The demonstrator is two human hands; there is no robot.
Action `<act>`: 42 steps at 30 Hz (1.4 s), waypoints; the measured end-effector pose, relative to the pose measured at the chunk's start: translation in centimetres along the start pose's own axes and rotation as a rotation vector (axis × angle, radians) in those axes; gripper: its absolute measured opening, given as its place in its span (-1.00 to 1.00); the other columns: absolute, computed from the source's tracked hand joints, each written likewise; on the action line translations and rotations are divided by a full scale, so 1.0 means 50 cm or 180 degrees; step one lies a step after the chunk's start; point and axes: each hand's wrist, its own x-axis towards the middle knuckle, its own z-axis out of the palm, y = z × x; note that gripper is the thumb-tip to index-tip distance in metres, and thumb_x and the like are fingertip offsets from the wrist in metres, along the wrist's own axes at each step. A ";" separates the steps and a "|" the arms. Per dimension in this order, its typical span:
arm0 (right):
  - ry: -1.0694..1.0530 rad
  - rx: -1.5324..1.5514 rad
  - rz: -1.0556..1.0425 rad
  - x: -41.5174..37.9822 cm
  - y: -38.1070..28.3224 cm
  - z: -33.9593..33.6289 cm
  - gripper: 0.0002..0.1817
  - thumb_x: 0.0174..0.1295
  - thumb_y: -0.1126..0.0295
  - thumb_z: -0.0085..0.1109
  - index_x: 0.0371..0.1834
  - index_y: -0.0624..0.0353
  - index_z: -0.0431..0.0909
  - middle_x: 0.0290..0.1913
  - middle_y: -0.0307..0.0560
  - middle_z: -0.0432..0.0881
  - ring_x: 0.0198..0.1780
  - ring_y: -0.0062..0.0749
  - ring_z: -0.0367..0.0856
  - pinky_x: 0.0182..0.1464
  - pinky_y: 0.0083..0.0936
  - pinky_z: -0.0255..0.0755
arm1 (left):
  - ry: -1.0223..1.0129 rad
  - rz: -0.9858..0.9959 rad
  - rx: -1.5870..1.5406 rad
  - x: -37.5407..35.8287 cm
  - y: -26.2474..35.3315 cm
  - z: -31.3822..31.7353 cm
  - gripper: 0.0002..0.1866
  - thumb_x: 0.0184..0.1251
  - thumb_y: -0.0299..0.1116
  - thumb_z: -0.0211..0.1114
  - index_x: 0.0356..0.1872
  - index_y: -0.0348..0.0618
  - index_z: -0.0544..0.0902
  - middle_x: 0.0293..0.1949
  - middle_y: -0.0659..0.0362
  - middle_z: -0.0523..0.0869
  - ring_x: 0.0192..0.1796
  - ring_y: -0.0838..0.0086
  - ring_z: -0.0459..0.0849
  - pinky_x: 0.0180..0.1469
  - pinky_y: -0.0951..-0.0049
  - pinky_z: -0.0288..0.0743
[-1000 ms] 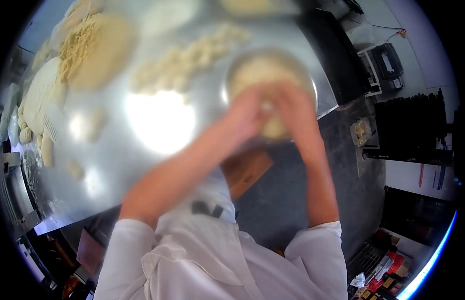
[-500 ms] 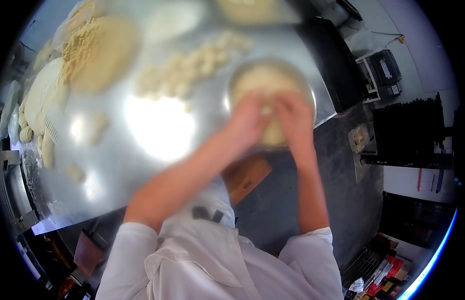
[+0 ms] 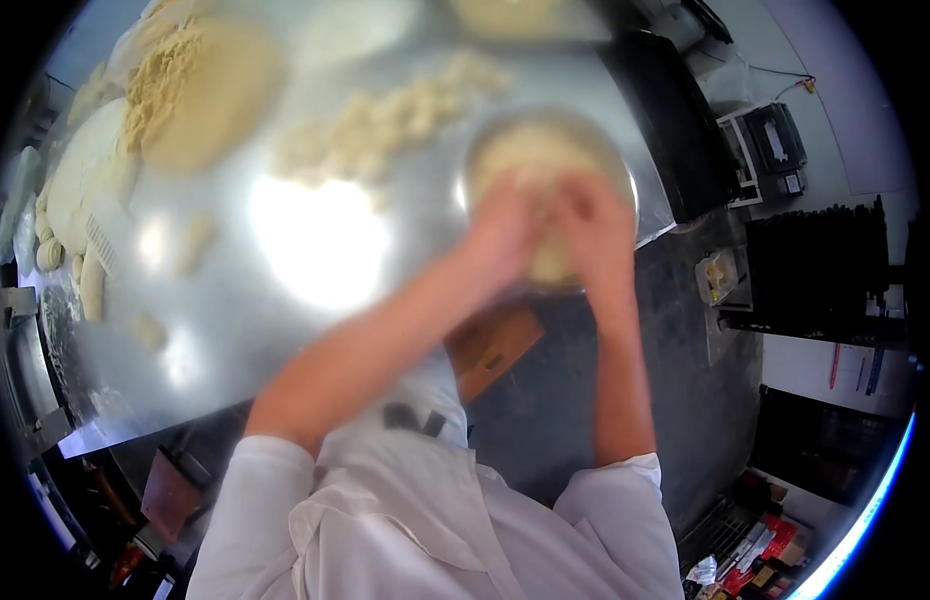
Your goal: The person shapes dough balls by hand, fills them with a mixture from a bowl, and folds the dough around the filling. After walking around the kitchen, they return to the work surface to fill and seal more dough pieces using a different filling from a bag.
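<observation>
Probably the mass (image 3: 545, 150) is a soft one: it is pale yellow and lies in the round bowl (image 3: 633, 195), which stands near the edge of the metal table (image 3: 240, 335). Both hands are over this bowl, close beside each other, with the left hand (image 3: 507, 222) and the right hand (image 3: 602, 225) turned inward. Their fingers are bent and rather narrow, the tips near to meeting, but the blur is strong, so I cannot tell if some small piece is pinched between them, or if they touch the mass itself. I would judge that a small portion of it is light and gives way easily, perhaps a little sticky, so it should be taken with the finger pads from two sides, gently, because a hard squeeze may smear it or break it. The bowl is surely stiffer, with a smooth and maybe slippery wall, and the better hold on it would be at two opposite sides of the rim. Beside the bowl, toward the left, lie many pale lumps (image 3: 385, 130); they look soft also, and pressing could easily dent them.
</observation>
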 end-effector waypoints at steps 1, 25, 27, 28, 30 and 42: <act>0.0007 -0.0047 -0.0122 -0.002 0.014 0.013 -0.84 0.20 0.68 0.20 -0.17 0.30 0.66 -0.21 -0.08 0.62 -0.26 -0.42 0.62 -0.19 -0.50 0.53 | 0.0028 0.0001 -0.0043 -0.003 0.002 0.005 -0.75 0.61 -0.46 -0.08 0.18 -0.18 0.44 0.07 0.03 0.57 0.06 0.28 0.63 0.17 0.30 0.59; -0.0999 -0.1247 -0.0259 0.026 0.080 0.003 -0.86 0.14 0.51 0.32 -0.27 0.30 0.60 -0.21 0.09 0.63 -0.14 0.08 0.62 -0.08 -0.18 0.49 | 0.0094 0.0242 0.0248 -0.009 0.041 -0.028 -0.64 0.58 -0.44 0.01 0.32 -0.06 0.38 0.17 0.04 0.57 0.21 0.32 0.57 0.27 0.25 0.48; -0.0849 -0.1212 -0.0367 0.029 0.091 -0.008 -0.88 0.11 0.55 0.32 -0.31 0.31 0.60 -0.28 0.12 0.63 -0.20 0.06 0.63 -0.12 -0.22 0.50 | 0.0090 0.0161 0.0398 -0.007 0.041 -0.022 -0.66 0.58 -0.41 0.05 0.30 -0.12 0.39 0.14 0.11 0.60 0.18 0.41 0.58 0.20 0.31 0.49; -0.0865 -0.1134 -0.0254 0.031 0.093 -0.014 -0.88 0.12 0.56 0.33 -0.30 0.31 0.61 -0.29 0.09 0.65 -0.22 -0.03 0.65 -0.14 -0.26 0.50 | 0.0116 0.0111 0.0414 -0.005 0.040 -0.021 -0.67 0.58 -0.41 0.04 0.29 -0.14 0.40 0.13 0.11 0.60 0.17 0.41 0.58 0.20 0.31 0.49; -0.0896 -0.0978 -0.0016 0.033 0.086 -0.027 -0.88 0.13 0.58 0.33 -0.27 0.31 0.63 -0.31 0.02 0.68 -0.27 -0.21 0.68 -0.19 -0.35 0.51 | 0.0171 -0.0001 0.0447 -0.004 0.035 -0.019 -0.70 0.59 -0.40 0.03 0.25 -0.18 0.41 0.12 0.12 0.60 0.16 0.43 0.58 0.20 0.33 0.49; -0.0372 0.0927 0.0116 0.028 0.039 0.023 -0.89 0.24 0.68 0.21 -0.20 0.34 0.65 -0.26 -0.18 0.69 -0.25 -0.59 0.64 -0.16 -0.64 0.54 | 0.0259 -0.0194 0.0428 0.002 0.033 0.005 -0.76 0.68 -0.31 -0.11 0.15 -0.10 0.46 -0.01 0.15 0.57 0.00 0.47 0.55 0.07 0.36 0.49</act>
